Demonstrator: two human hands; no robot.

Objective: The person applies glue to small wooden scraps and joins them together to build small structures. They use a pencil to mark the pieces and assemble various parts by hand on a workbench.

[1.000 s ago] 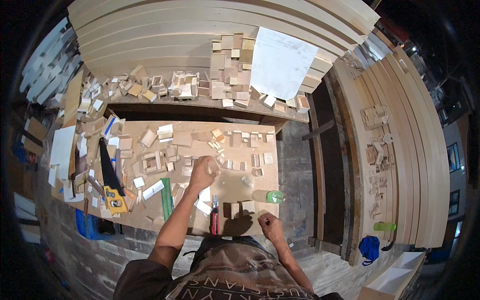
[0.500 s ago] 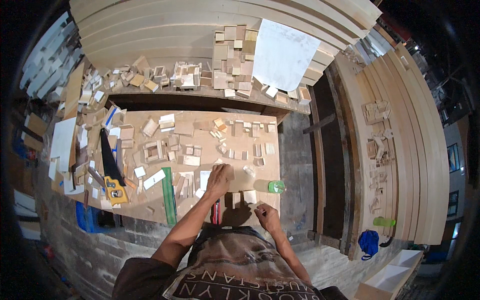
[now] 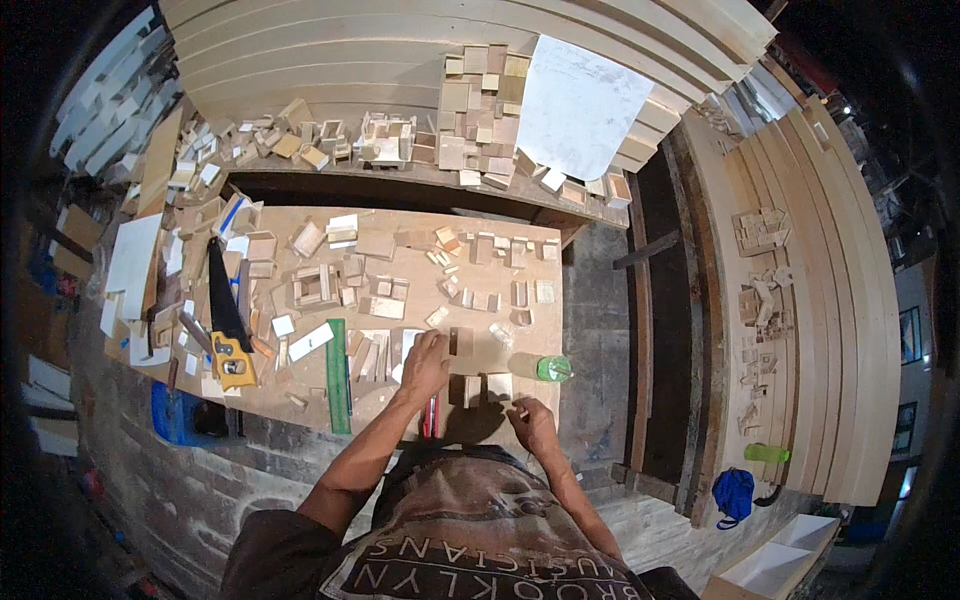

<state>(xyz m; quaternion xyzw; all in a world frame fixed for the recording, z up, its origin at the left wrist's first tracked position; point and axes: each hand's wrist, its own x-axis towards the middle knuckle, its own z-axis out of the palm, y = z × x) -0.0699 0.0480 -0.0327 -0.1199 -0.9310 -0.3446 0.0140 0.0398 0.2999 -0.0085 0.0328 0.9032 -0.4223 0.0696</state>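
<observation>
My left hand (image 3: 427,362) is over the middle of the workbench, fingers bent down and drawn together at the edge of a white sheet (image 3: 409,343). Whatever its fingertips hold is hidden. Just right of it stands a small wooden block (image 3: 461,342). My right hand (image 3: 535,425) is at the bench's front edge, thumb and fingers pinched; what sits between them is too small to make out. Small wooden box pieces (image 3: 497,387) lie between my hands, nearer to the right one. A red pencil-like tool (image 3: 430,416) lies below my left wrist.
A green-tinted clear container (image 3: 552,369) stands at the bench's right edge. To the left lie a green ruler (image 3: 340,375), a yellow-handled saw (image 3: 232,358) and many wood offcuts. Several small wooden assemblies (image 3: 315,287) sit farther back. Stacked boards (image 3: 810,300) rise on the right.
My left hand has moved a little to the left, and the small block beside it now shows fully. My right hand stays pinched near the front edge. The whole view has shifted slightly.
</observation>
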